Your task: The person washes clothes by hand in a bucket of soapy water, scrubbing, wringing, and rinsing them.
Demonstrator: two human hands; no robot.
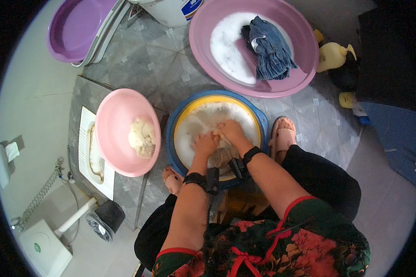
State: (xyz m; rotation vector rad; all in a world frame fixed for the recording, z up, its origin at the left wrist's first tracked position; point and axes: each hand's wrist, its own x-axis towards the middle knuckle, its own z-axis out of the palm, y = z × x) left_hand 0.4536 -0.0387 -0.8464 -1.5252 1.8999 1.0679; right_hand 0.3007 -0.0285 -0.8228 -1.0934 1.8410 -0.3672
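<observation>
Both my hands are in a blue basin with a yellow inner rim, filled with foamy, murky water. A wet beige-brown cloth lies in the water, bunched toward the near side. My left hand is bent around a part of the cloth, left of the middle. Just beside it, my right hand is closed on a pale fold of the same cloth. Water and foam partly hide the fingertips. Each wrist wears a black strap with a small dark device.
A pink basin holding a cream cloth rests over the edge of a squat toilet. Beyond, a mauve basin holds suds and denim. Purple basins, a dark bin and a pump bottle stand around.
</observation>
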